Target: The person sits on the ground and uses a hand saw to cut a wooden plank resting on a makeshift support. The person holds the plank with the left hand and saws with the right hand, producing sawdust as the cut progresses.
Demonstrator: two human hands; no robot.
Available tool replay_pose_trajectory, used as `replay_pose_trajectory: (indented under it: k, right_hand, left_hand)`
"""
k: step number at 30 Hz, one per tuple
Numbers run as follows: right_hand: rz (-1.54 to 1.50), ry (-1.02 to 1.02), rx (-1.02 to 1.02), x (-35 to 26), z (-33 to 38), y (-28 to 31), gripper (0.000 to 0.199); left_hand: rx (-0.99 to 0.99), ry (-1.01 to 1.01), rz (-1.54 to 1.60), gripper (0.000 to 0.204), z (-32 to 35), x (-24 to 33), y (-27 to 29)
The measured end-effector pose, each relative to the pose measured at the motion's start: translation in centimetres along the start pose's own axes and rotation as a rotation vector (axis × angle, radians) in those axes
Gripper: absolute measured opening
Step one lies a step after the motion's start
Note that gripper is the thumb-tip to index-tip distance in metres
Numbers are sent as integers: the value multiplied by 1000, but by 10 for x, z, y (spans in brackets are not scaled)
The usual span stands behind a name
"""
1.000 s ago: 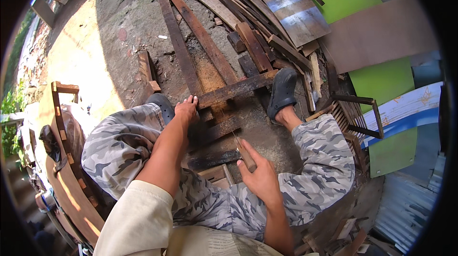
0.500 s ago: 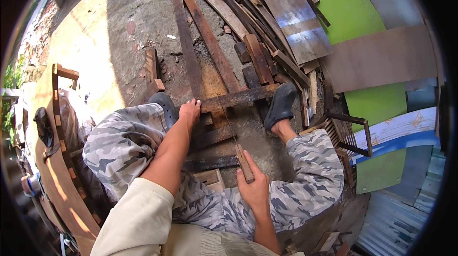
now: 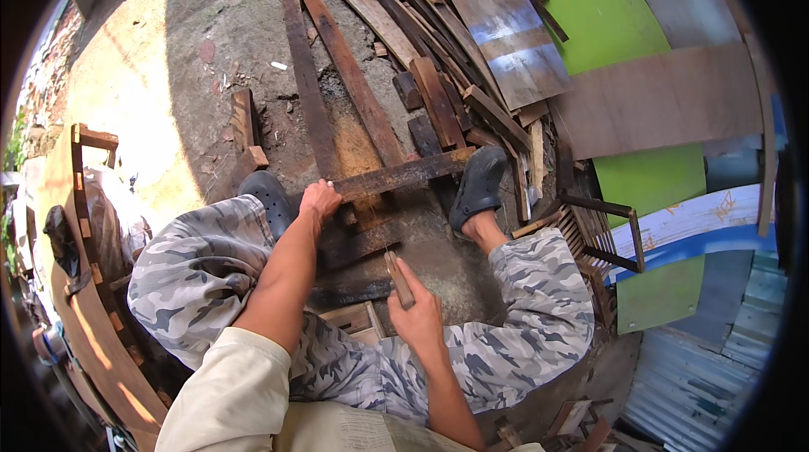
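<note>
Down on the cracked grey concrete ground (image 3: 211, 56), a person in grey camouflage trousers sits with knees spread over a small pile of dark, weathered wood. Their left hand (image 3: 318, 202) rests on the near end of a short dark brown wooden batten (image 3: 404, 174) that lies crosswise on top of two long reddish-brown planks (image 3: 337, 90); the fingers (image 3: 313, 191) are curled down over the batten's end, pressing it in place. The batten's far end reaches almost to the dark slip-on shoe (image 3: 479, 184) on the right foot, and a second dark shoe (image 3: 268, 197) sits just beside the left hand.

Closer to the body, the right hand (image 3: 419, 313) is wrapped shut around a pale wooden handle (image 3: 399, 278), which sticks up and forward out of the fist; what the handle carries at its far end cannot be made out. Just under this hand lies a blackened short board (image 3: 350, 292), and beneath that a lighter wooden block (image 3: 354, 317).

Beyond the batten, a heap of scrap boards and strips (image 3: 438, 48) fans toward a bright green curved panel (image 3: 607, 14) and a flat brown sheet of plywood (image 3: 666, 98). At the left edge stands a light wooden frame (image 3: 80, 199), near the person's left knee.
</note>
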State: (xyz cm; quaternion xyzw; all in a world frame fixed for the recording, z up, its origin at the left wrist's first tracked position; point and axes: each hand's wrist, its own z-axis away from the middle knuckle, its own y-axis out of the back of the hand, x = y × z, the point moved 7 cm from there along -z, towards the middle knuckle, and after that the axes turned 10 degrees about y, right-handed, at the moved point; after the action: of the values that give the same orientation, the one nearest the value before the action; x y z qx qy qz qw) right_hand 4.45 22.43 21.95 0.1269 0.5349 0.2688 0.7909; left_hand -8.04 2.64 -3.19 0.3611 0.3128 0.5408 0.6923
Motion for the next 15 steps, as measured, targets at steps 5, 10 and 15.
replay_pose_trajectory:
  k: [5, 10, 15]
  right_hand:
    - [-1, -21, -62, -6, -62, -26, 57]
    - [-58, 124, -27, -25, 7, 16, 58]
    - [20, -93, -84, -5, -57, -21, 60]
  left_hand:
    - [-3, 73, -3, 26, 6, -14, 4]
    - [17, -12, -50, 26, 7, -3, 10]
    - [17, 52, 29, 25, 4, -11, 11]
